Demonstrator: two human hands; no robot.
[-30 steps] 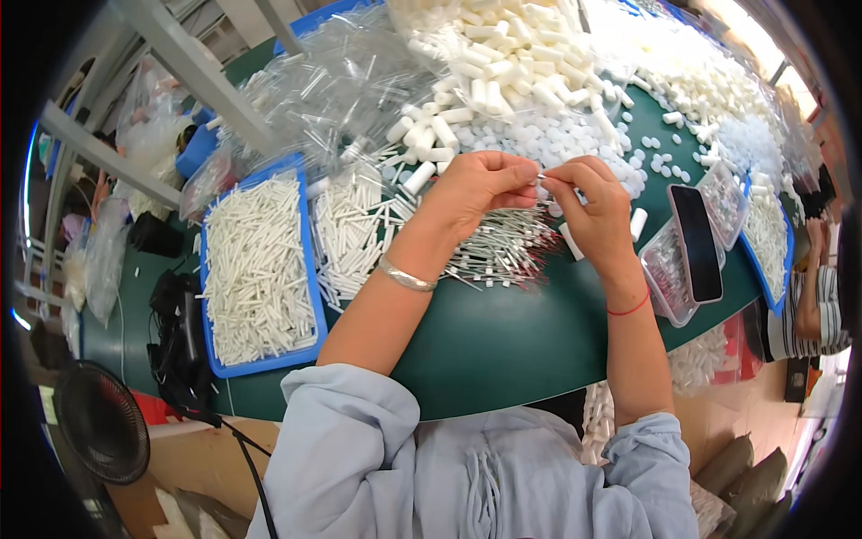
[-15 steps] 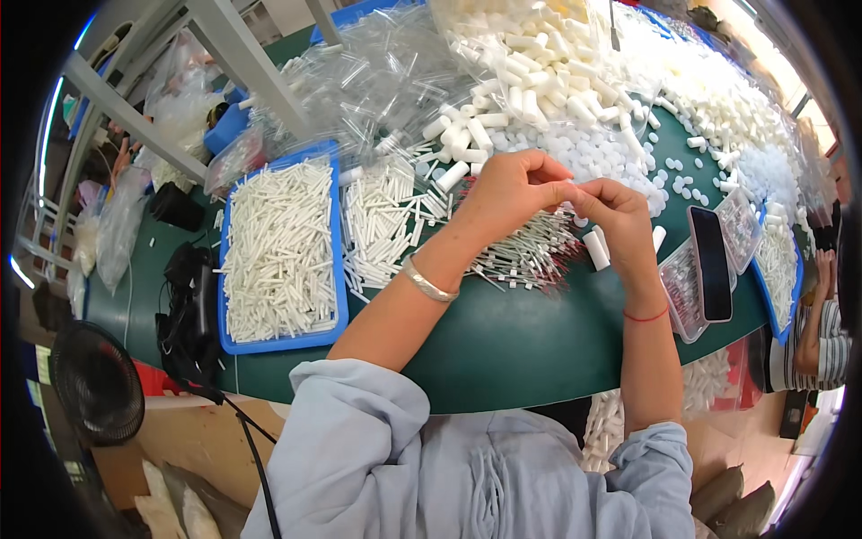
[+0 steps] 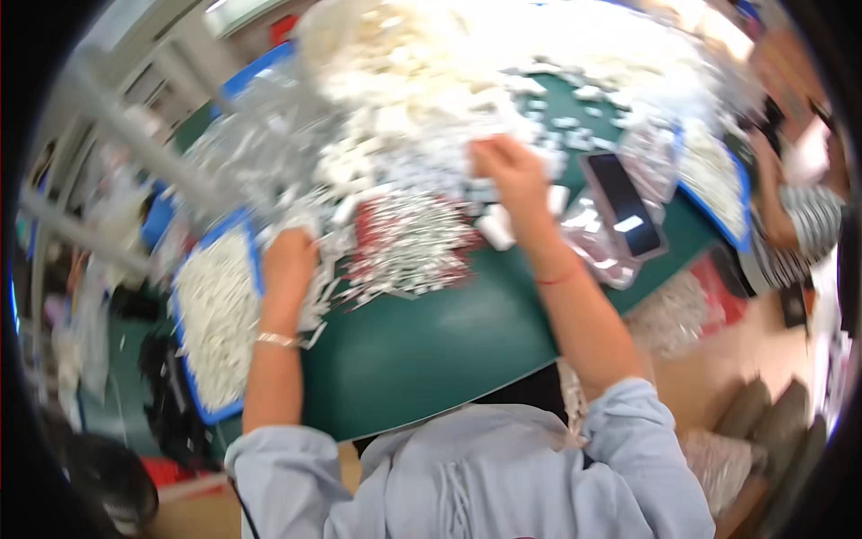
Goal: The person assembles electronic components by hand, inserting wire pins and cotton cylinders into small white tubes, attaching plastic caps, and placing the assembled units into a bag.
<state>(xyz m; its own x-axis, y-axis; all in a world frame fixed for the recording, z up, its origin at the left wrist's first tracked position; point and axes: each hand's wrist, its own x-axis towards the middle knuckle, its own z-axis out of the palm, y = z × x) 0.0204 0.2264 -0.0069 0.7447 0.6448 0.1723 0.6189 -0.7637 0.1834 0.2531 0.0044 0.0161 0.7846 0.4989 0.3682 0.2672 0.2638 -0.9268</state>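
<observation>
My left hand [image 3: 292, 262] is down at the small heap of thin white tubes [image 3: 325, 278], beside the blue tray [image 3: 210, 416] full of similar tubes. Motion blur smears its fingers, so its grip is unclear. My right hand [image 3: 514, 169] is raised over the scattered white round caps [image 3: 431, 162], its fingers curled together. Whatever they hold, if anything, cannot be made out. Between the hands lies a pile of thin silvery pins with reddish ends [image 3: 413, 247]. Short thick white cylinders [image 3: 496, 227] lie just below my right hand.
A dark-screened phone [image 3: 620, 205] rests on clear plastic boxes [image 3: 593, 256] at the right. Clear bags [image 3: 260, 126] and a large heap of white cylinders [image 3: 395, 54] cover the back of the green table [image 3: 431, 341]. A person in striped sleeves [image 3: 813, 225] is at the far right.
My hands were together above the pin pile and are now apart. The left has dropped leftward to the tube heap. The view has shifted and blurred.
</observation>
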